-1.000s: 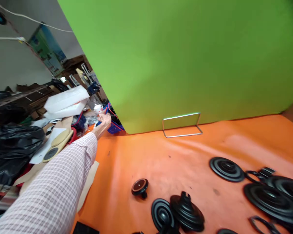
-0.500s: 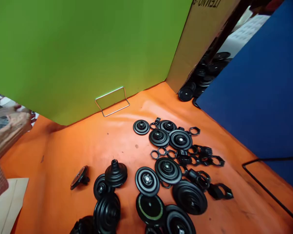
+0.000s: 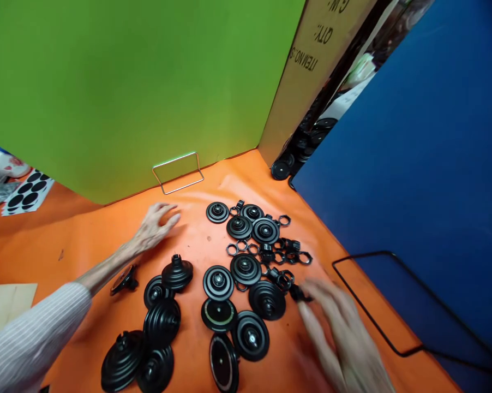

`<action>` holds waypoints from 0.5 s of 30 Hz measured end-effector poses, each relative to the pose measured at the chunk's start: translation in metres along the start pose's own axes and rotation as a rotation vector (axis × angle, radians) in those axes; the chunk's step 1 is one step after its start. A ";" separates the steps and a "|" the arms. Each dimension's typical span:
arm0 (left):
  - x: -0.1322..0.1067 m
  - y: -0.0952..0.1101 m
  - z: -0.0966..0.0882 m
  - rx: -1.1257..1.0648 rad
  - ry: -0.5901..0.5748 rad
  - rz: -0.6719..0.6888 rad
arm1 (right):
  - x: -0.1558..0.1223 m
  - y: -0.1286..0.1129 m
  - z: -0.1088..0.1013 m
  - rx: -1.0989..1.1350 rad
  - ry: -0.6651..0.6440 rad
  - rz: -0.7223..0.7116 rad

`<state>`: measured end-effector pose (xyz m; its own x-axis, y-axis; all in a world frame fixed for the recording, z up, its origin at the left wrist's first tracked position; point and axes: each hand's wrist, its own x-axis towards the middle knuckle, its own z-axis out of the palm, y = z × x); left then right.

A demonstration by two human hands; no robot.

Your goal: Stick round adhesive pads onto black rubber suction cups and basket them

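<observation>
Left hand point(image 3: 154, 228)'s loose n empty, right hand point(image 3: 344, 333) (blurry, can't tell if gripping) is at the angular black plastic-looking ring point(image 3: 298, 293) beside a round black ridged disc point(image 3: 266, 301), prob light, stiff, slick, so pinch its rim imo.

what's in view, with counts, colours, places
orange cover: one, orange, under discs
green panel: one, green, back
blue panel: one, blue, right
cardboard box: one, brown, between panels
small frame: one, silver, by green panel
large frame: one, black, by blue panel
discs: about sixteen, black, centre
rings: many, black, beside discs
corner discs: several, black, by box
sticker sheet: one, black-and-white, left
tan sheet: one, tan, left
clutter: uncounted, mostly white, left edge
sleeve: one, striped, left
left hand: one, bare, over cover
right hand: one, bare, near rings
</observation>
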<state>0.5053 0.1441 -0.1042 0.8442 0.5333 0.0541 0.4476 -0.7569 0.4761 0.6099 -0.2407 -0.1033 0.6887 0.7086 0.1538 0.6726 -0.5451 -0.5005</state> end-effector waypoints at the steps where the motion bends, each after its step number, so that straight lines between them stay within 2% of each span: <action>1: 0.020 0.017 0.012 -0.019 -0.061 0.045 | 0.033 0.013 0.003 0.021 0.034 0.002; 2: 0.039 0.034 0.023 -0.035 -0.088 0.070 | 0.065 0.024 0.007 0.037 0.065 0.025; 4: 0.071 0.065 0.045 -0.062 -0.120 0.101 | 0.123 0.041 0.019 0.057 0.032 0.043; 7: 0.094 0.096 0.070 -0.087 -0.220 0.135 | 0.174 0.045 0.039 0.097 -0.055 -0.007; 10: 0.084 0.106 0.078 -0.121 -0.351 0.201 | 0.183 0.029 0.049 0.162 -0.107 -0.169; 12: 0.065 0.104 0.073 -0.166 -0.402 0.250 | 0.175 0.015 0.048 0.219 -0.149 -0.270; 15: 0.029 0.094 0.058 -0.230 -0.453 0.263 | 0.155 -0.002 0.045 0.317 -0.205 -0.336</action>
<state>0.5892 0.0664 -0.1084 0.9834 0.0847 -0.1606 0.1724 -0.7133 0.6793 0.7029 -0.1096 -0.1162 0.3593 0.9123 0.1964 0.7111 -0.1314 -0.6907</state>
